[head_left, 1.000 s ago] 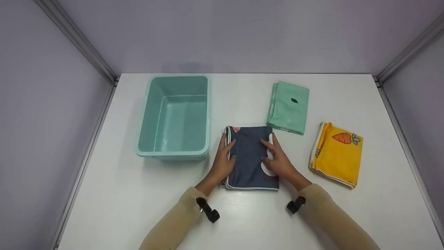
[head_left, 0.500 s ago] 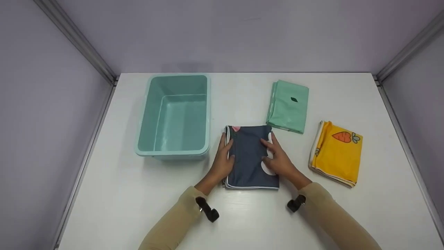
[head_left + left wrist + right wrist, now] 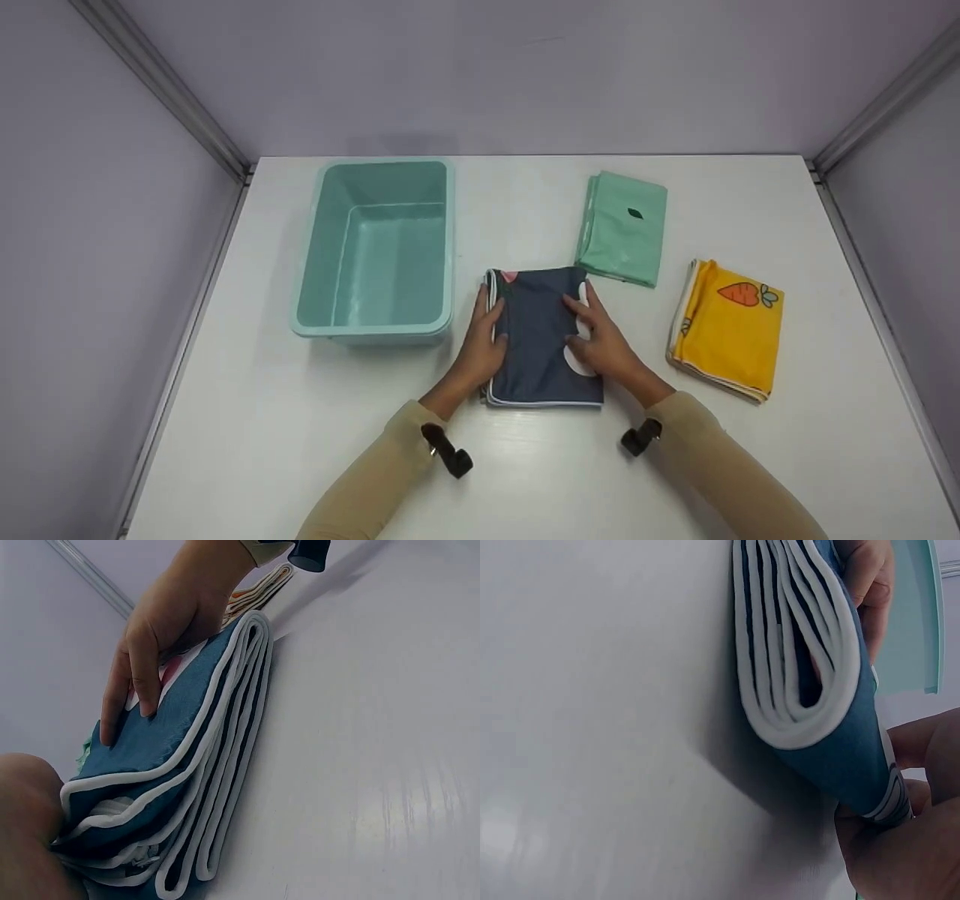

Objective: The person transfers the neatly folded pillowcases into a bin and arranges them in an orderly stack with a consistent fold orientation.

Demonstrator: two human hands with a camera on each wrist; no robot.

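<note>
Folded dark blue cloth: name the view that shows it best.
The head view: the whole dark blue cloth lies flat between left hand and right hand. The left wrist view shows its stacked white-piped edges; the right wrist view only one folded end.

Both hands [image 3: 544,346] flat, fingers extended

Head view: high, looking forward and down over the whole white counter [image 3: 525,480] and both forearms, from a distance. Left wrist view: very low at counter level, close up on the folded dark blue cloth [image 3: 172,765] from its left edge, facing across toward the right hand [image 3: 172,622]. Right wrist view: also low and very close, rotated, facing the cloth's opposite edge with the left hand [image 3: 870,577] beyond. All three views share that cloth.
</note>
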